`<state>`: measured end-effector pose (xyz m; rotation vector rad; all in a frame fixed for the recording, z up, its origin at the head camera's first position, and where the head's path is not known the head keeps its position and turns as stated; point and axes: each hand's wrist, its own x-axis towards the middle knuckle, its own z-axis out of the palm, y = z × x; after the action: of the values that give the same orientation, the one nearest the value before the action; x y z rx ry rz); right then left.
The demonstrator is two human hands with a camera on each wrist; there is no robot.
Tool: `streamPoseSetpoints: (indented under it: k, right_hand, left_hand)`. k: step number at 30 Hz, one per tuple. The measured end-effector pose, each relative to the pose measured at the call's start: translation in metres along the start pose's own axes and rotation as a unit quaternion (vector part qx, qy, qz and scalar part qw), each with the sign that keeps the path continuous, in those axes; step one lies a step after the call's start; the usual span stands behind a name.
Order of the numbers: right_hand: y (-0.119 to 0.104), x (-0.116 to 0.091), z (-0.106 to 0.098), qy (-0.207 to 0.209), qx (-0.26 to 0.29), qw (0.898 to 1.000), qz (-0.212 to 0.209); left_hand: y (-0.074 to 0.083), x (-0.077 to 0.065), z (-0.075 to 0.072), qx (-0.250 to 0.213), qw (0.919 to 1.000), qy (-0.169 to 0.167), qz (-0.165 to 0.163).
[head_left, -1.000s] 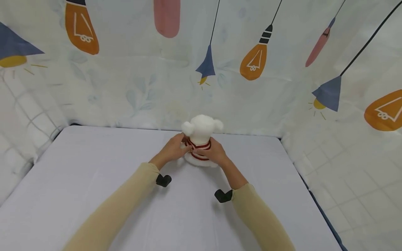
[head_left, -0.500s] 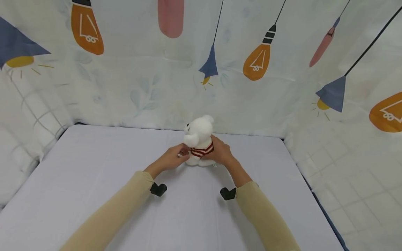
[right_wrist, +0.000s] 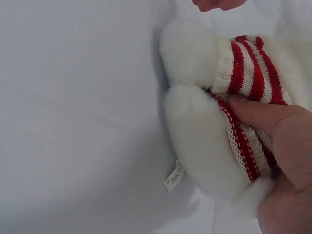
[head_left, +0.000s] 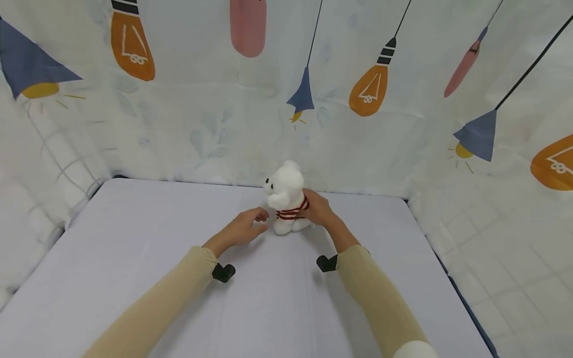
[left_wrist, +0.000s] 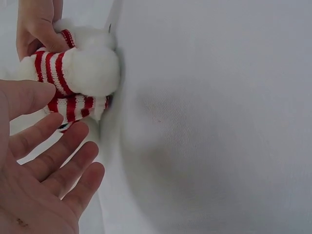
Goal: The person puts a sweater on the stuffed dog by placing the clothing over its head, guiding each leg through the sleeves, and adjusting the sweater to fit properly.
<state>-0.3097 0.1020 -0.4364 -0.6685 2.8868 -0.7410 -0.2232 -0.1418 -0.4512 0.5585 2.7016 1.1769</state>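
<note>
A white plush toy (head_left: 284,186) in a red-and-white striped knit sweater (left_wrist: 57,73) sits upright near the table's far edge, its face with dark eyes and nose turned to the left. My right hand (head_left: 319,208) grips it from behind and the right; in the right wrist view the thumb (right_wrist: 258,113) presses into the sweater, while the other fingers are hidden behind the body. Just left of the toy is my left hand (head_left: 243,227), fingers spread and slightly bent, holding nothing. A small white label (right_wrist: 174,176) sticks out from the toy's fluffy bottom.
The white-covered table (head_left: 268,308) reaches back to a patterned curtain (head_left: 250,114) printed with lamps and bulbs. More curtain hangs along both sides. A black wrist mount (head_left: 224,273) juts from the left sleeve, another from the right.
The toy has turned from showing its back to facing left. My left hand has let go of it and drawn a little to the left; my right hand has kept its grip.
</note>
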Motion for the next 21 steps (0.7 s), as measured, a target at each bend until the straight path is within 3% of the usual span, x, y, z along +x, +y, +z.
streamPoseSetpoints:
  k: [4, 12, 17, 21]
  right_hand:
    - [0.002, 0.007, -0.002, -0.008, -0.004, 1.000, 0.007]
    - [0.003, 0.005, -0.002, 0.016, -0.071, 0.997, 0.032]
    - [0.000, -0.006, 0.003, 0.030, -0.065, 0.997, 0.036]
    - [-0.003, -0.021, 0.007, 0.059, -0.076, 0.995, 0.018]
  left_hand:
    - [-0.001, 0.000, 0.000, 0.001, 1.0000, 0.003, 0.005]
    - [0.000, 0.002, 0.002, 0.020, 0.9997, 0.012, 0.010]
    - [0.003, 0.000, 0.001, 0.105, 0.9929, 0.046, -0.031]
    - [0.006, -0.003, 0.001, 0.203, 0.9742, 0.091, -0.038]
